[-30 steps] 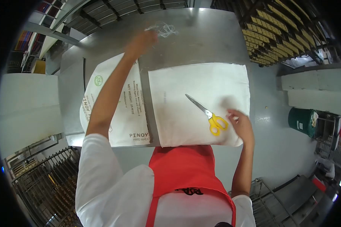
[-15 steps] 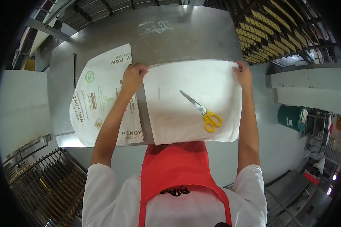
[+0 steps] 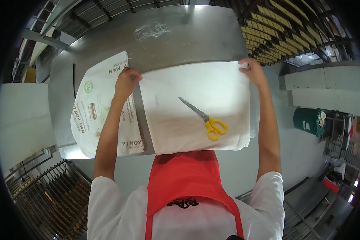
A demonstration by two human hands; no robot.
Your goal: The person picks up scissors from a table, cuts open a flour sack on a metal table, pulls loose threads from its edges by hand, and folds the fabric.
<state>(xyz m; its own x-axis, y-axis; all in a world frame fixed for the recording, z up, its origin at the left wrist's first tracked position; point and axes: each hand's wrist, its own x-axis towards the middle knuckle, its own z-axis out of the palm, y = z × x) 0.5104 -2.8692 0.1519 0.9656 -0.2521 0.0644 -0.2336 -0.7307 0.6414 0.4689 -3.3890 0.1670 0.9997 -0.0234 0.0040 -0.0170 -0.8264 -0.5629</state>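
Note:
A white cloth, apparently several layers thick, lies flat on the metal table in front of me. My left hand is closed in a pinch at its far left corner. At the far right corner, my right hand pinches the edge between thumb and fingers. Scissors with yellow handles rest on the cloth, blades pointing to the far left. Beside it on the left is a printed flour sack, partly covered by my left forearm.
A tangle of white thread sits towards the back of the steel table. Racks stand at the far right, another rack at the near left. A green bin is on the floor to the right.
The cloth, scissors, sack and thread appear shifted slightly left in view. Both hands still hold the cloth's far corners; my right hand has turned a little, its fingers now more bent over the edge.

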